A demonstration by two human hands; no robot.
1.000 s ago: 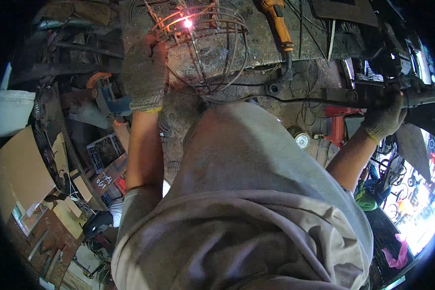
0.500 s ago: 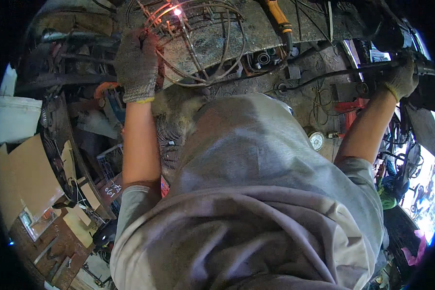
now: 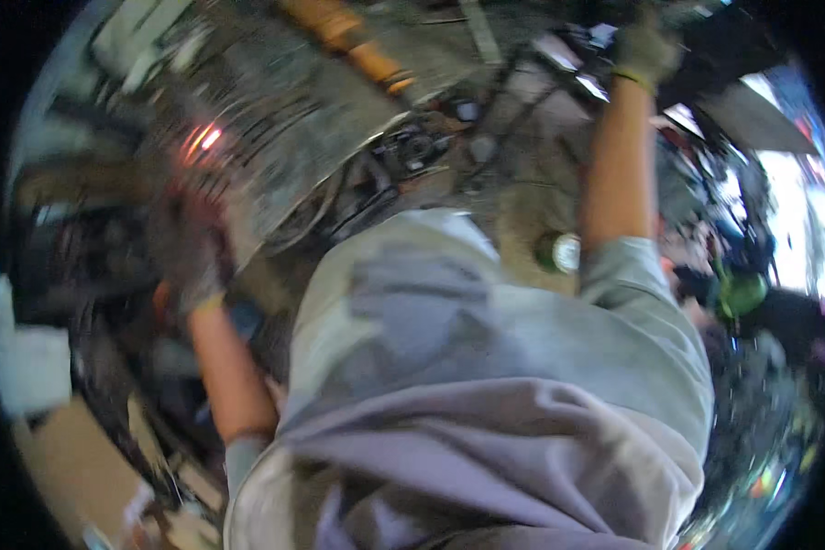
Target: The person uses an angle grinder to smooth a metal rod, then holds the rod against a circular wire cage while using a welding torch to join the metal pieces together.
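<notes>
My left hand, in a grey knitted glove with a yellow cuff edge, is at the left by the worktable's near edge. Motion smears its fingers, so their grip does not show. Just beyond it, a spot of metal glows red-orange. Blurred curved metal rods of a wire frame lie around and right of the glow. At the upper right, my gloved right hand is stretched far out. Its fingers look closed against something dark that I cannot make out.
An orange power tool lies on the metal worktable. Dark machine parts crowd below its edge. A round can-like thing is on the floor. Cardboard leans at the lower left; a green object is at the right.
The whole view has swung and blurred. The glow and wire frame now appear lower and further left. My right hand appears higher and nearer the middle, my left hand lower and further left.
</notes>
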